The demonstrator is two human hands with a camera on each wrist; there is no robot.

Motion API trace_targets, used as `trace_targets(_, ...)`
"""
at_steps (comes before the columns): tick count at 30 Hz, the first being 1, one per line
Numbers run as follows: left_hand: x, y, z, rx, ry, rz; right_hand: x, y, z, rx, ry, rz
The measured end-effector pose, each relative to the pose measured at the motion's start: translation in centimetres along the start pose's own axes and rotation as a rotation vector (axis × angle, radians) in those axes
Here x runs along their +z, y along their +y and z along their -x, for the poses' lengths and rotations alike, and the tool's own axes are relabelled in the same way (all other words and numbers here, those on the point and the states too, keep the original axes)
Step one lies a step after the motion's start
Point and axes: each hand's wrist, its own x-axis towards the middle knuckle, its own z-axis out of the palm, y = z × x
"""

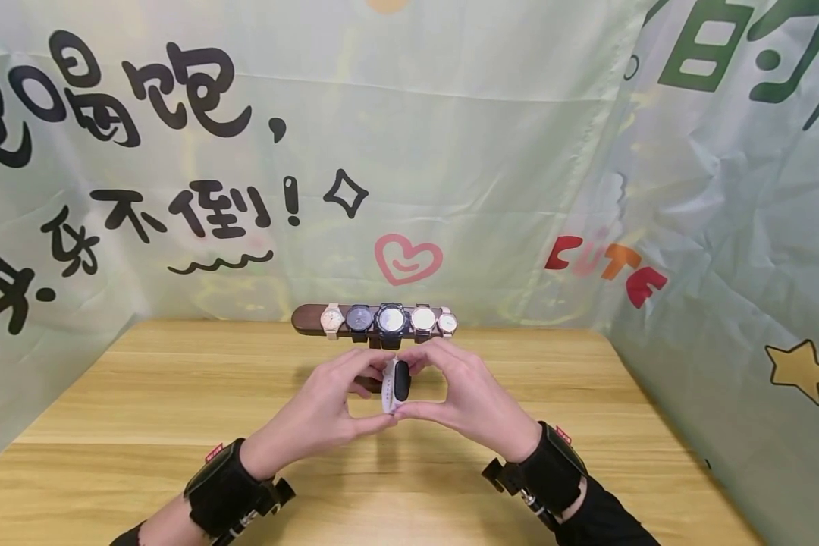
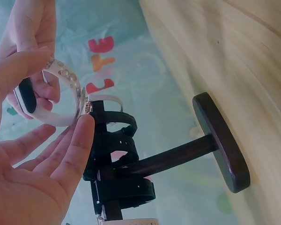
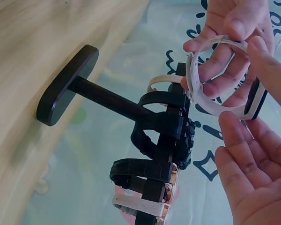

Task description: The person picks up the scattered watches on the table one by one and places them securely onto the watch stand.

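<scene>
A white fitness band (image 1: 387, 388) with a black oval screen (image 1: 401, 381) is held upright between both hands in the head view. My left hand (image 1: 321, 402) pinches it from the left, thumb below and fingers above. From the right, my right hand (image 1: 478, 390) holds it the same way. The left wrist view shows the white strap (image 2: 61, 119) bent into a loop, and its far side comes near the watches on the stand. Just beyond the hands is a dark wooden watch stand (image 1: 307, 319) whose bar carries several watches, among them a large black one (image 1: 391, 320).
The stand's post (image 2: 173, 155) rises from an oblong dark base (image 3: 68, 84) on the light wooden table (image 1: 198, 371). A printed cloth (image 1: 491, 152) hangs behind the table and along its right side. Each wrist wears a black strap (image 1: 228, 485) with a small camera.
</scene>
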Motion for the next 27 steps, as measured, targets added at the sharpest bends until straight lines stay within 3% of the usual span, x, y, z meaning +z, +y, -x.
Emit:
trace_targets(13,-0.2,0.1,0.0,-0.002,0.016,0.053,0.3,-0.2,0.0,-0.033,0.034,-0.008)
trace_targets(19,-0.6,-0.1,0.0,0.020,0.028,0.028,0.3,-0.2,0.0,-0.046,0.034,-0.012)
trace_targets(27,-2.6,-0.5,0.1,0.007,0.072,0.009,-0.6,0.5,-0.2,-0.036,0.091,0.051)
